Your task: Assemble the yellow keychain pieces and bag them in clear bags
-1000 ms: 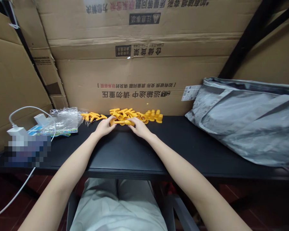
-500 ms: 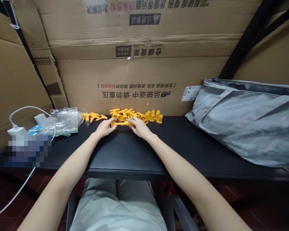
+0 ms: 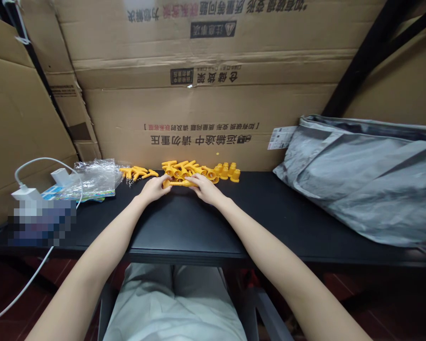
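Note:
My left hand [image 3: 155, 189] and my right hand [image 3: 206, 189] meet near the back of the black table. Between them is a long yellow plastic piece [image 3: 179, 183] with a bumpy edge, its ends closed in the fingers of both hands. Its exact kind is too small to tell. Just behind it lies a heap of yellow T-shaped handles and cup-like parts [image 3: 184, 173]. Left of my left hand are several yellow T-handled corkscrews [image 3: 137, 172] with metal spirals. Several yellow cup-like pieces [image 3: 235, 175] stand to the right of the heap.
A plastic-wrapped stack [image 3: 95, 180] and a white charger [image 3: 27, 194] with a cable are on the left. The big grey bag [image 3: 362, 184] fills the right side. A cardboard wall [image 3: 206, 104] rises behind the table [image 3: 184, 227].
The yellow piece between my hands has turned slightly, so its bumpy edge shows more. My hands have hardly moved.

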`<state>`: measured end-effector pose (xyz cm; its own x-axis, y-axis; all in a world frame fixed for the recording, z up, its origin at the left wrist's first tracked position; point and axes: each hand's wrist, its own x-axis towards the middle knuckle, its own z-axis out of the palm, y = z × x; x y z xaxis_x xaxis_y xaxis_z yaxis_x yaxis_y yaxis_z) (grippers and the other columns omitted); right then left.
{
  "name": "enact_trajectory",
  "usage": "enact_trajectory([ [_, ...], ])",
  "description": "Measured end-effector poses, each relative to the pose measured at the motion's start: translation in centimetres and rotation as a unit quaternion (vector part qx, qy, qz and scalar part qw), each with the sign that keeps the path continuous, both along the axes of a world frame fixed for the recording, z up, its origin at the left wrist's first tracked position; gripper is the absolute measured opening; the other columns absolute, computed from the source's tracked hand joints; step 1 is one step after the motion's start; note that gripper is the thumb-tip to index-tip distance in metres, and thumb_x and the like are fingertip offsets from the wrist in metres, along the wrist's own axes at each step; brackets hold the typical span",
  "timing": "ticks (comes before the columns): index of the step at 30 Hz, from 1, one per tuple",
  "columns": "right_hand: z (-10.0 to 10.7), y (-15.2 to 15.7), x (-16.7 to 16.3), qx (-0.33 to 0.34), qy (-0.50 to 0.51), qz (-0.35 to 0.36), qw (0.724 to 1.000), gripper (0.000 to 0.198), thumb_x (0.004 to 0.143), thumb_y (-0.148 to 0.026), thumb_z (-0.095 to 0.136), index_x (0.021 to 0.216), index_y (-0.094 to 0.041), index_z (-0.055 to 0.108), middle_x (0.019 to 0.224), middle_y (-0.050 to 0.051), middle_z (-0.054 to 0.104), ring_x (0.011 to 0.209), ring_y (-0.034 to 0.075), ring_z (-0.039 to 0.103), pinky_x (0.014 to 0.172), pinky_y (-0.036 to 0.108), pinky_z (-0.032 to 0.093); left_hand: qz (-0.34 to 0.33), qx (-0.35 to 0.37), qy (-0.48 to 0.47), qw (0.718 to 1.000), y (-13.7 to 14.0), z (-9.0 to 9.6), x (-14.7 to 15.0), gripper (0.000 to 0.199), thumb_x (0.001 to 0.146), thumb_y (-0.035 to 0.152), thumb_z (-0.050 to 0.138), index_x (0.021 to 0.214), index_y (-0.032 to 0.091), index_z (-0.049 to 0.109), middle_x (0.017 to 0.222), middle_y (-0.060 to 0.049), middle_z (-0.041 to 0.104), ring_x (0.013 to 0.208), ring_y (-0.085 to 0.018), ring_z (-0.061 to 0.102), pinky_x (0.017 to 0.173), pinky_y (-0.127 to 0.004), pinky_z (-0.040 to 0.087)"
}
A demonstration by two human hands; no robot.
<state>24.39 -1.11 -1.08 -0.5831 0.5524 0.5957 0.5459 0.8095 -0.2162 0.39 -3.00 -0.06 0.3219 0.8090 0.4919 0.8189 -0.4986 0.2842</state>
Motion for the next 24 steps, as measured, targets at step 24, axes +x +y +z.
enact_trajectory([
  [24, 1.6, -0.4, 0.3, -0.372, 0.233, -0.004, 0.898, 0.039, 0.08, -0.054, 0.063, 0.077, -0.015, 0.061, 0.072, 0.007, 0.07, 0.055, 0.015, 0.065, 0.06, 0.028, 0.055, 0.011, 0.015, 0.0, 1.0, 0.2, -0.1, -0.3, 0.022, 0.079, 0.028, 0.056, 0.099, 0.02, 0.061, 0.067, 0.001, 0.062, 0.058, -0.014, 0.054, 0.058, -0.022, 0.036],
])
